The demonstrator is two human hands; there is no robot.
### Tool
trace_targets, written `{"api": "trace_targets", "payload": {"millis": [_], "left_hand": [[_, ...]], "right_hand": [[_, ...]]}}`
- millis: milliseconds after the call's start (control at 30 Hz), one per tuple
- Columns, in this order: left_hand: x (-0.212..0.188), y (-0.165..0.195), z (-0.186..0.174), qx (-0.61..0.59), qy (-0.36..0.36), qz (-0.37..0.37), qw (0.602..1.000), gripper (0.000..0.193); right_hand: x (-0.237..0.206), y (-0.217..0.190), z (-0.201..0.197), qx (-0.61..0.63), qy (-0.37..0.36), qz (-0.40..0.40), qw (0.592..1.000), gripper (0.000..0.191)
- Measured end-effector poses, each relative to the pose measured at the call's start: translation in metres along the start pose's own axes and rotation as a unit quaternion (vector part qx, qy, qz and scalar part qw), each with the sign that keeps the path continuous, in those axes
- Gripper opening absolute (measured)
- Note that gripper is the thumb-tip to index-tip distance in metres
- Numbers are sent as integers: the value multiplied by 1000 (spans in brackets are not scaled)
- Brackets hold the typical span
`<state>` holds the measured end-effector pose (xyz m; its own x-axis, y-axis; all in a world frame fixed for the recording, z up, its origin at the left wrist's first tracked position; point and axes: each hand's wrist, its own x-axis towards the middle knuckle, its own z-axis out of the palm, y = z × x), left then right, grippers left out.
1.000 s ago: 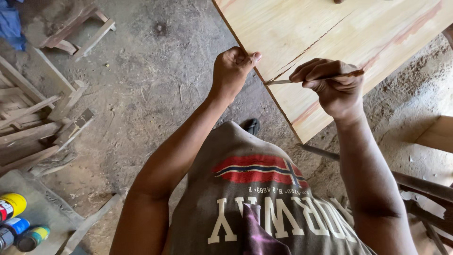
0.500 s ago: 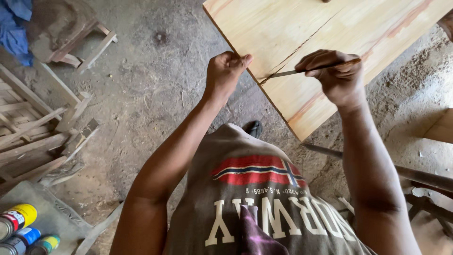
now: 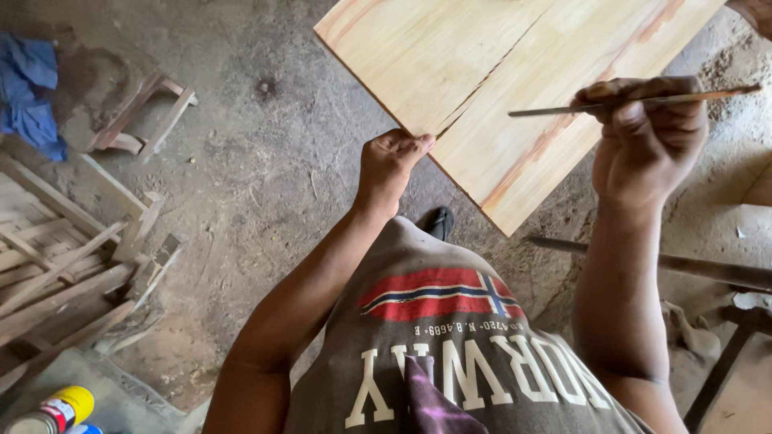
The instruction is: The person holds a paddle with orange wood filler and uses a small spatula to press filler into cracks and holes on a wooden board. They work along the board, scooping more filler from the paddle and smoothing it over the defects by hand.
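Observation:
A pale wooden panel [image 3: 450,48] of two joined boards lies across the top of the head view, with a dark seam running to its near edge. My left hand [image 3: 390,165] grips that near edge right beside the seam's open end. My right hand [image 3: 647,137] is closed around a thin flat metal blade [image 3: 563,108], held level above the panel's right part, its tip pointing left and clear of the seam.
Scrap timber and a small wooden frame [image 3: 133,120] lie on the dirt floor at left, with a blue cloth [image 3: 32,92]. Spray cans [image 3: 52,410] stand at the bottom left. A dark metal bar [image 3: 683,261] runs at right. My shoe [image 3: 438,221] shows under the panel.
My right hand has drawn the blade out of the seam and moved it right and upward. My left hand kept its hold on the panel's edge.

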<state>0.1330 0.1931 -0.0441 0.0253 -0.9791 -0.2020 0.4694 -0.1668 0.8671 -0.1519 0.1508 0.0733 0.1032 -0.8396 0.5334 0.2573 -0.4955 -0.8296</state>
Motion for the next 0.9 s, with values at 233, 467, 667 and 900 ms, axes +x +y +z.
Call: {"api": "trace_targets", "payload": {"millis": [233,467,667,900], "left_hand": [[4,16,8,66,0,-39,997,12],[-1,15,1,71,-11,-39,997,9],[-8,20,6,160,65,-49,984,15],[-40,45,37,448,188,288,826,19]], "right_hand": [[-54,-19,-17,-28,138,52,989,12],[-99,-39,-12,-272,172,164,932,10],[-107,-44,-20,-387,128,191,893,8],[-75,-41,-64,-472,42,127,871,17]]}}
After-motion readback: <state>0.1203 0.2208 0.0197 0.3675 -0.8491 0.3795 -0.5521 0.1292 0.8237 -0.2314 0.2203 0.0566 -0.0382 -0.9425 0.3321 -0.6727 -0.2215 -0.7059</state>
